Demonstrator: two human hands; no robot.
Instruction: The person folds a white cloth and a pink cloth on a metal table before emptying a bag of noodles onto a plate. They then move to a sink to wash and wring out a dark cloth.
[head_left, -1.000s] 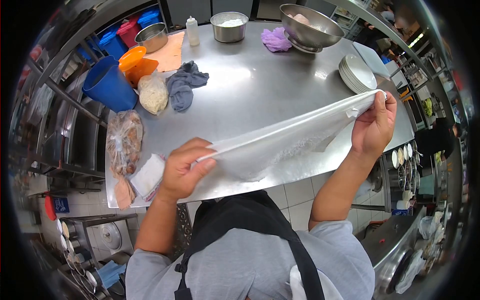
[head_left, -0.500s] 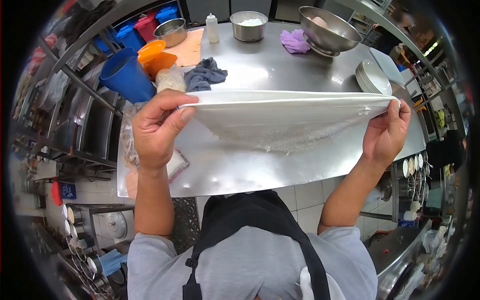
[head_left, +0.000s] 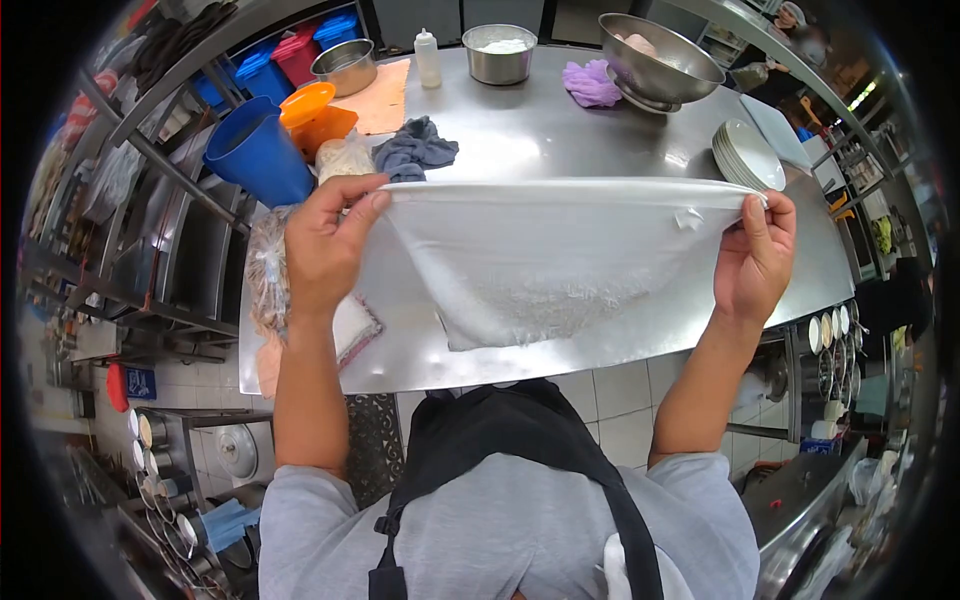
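A white cloth bag is stretched between my two hands over the steel table. My left hand pinches its upper left corner between thumb and fingers. At the upper right corner, my right hand has its fingers closed on the edge. The top edge runs nearly straight, and the lower part hangs down, with shredded whitish bits showing inside or through it. Just beyond the left corner lie a dark grey cloth and a clear bag of pale food.
A blue pitcher, orange container and steel pan stand at back left. Farther back are a squeeze bottle, a pot, a purple cloth and a large steel bowl. Stacked plates stand right. Someone is beyond.
My hands have moved slightly closer together. The cloth's lower part now hangs further down toward me, and a person has come into view at the upper right.
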